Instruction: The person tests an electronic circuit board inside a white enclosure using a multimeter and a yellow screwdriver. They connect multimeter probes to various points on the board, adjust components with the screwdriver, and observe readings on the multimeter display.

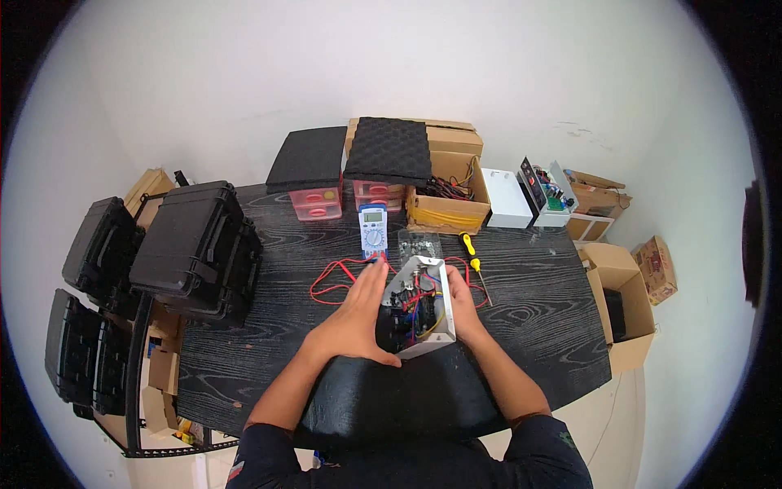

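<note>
Gripping open white case (449,303) in curled right hand (464,314), spreading left hand (352,316) alongside, presumably to steady exposed wiring (422,306), with multimeter (374,231) beyond left hand.

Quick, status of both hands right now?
Left hand: open, along the left side of the white metal case, thumb at its lower edge.
Right hand: closed, holding the case's right side.

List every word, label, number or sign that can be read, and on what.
None reads clearly.
Multimeter: dial markings, too small to read.
Cardboard box at far right: reddish print, blurred.
Held white case: no print I can make out.
</note>
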The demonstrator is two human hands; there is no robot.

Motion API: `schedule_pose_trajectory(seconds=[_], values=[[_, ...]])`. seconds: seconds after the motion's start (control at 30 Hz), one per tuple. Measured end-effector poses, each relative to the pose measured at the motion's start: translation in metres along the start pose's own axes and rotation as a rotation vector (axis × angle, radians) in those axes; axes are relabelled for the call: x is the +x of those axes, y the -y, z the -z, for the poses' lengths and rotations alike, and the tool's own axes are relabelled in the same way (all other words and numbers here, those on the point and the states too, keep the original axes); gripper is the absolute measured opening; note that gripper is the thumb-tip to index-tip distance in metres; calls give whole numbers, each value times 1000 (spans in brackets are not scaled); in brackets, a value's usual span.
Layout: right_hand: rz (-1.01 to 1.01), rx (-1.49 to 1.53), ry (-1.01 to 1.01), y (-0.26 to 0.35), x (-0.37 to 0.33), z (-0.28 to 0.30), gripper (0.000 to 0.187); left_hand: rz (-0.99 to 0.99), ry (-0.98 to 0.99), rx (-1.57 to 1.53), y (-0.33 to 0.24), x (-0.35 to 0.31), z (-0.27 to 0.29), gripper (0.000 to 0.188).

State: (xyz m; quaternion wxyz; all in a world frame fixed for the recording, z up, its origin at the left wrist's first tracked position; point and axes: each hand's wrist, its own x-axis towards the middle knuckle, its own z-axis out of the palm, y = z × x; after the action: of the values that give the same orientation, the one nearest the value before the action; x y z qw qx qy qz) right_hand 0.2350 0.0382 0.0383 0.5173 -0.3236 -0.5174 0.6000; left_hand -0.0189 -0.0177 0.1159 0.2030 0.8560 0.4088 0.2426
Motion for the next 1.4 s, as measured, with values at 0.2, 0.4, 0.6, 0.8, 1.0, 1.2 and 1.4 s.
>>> schedule_pose_trajectory(seconds=[0.2,0.4,0.6,0.8,1.0,1.2,1.4], values=[[38,5,42,-7,2,12,30,-18,-1,-317,13,8,-26,156],[141,-999,-300,5,47,95,27,-35,-14,-60,-4,8,-8,142],[-58,-1392,-341,-8,69,134,63,8,155,203,-4,5,-17,139],[29,-1512,-327,-5,76,137,63,6,161,204,3,6,-27,139],[199,-605,-238,60,39,69,76,23,175,249,8,3,-35,139],[263,-230,61,58,-5,1,98,37,194,220,11,2,-34,140],[313,-298,169,25,-7,-6,90,36,159,260,24,-4,-45,147]])
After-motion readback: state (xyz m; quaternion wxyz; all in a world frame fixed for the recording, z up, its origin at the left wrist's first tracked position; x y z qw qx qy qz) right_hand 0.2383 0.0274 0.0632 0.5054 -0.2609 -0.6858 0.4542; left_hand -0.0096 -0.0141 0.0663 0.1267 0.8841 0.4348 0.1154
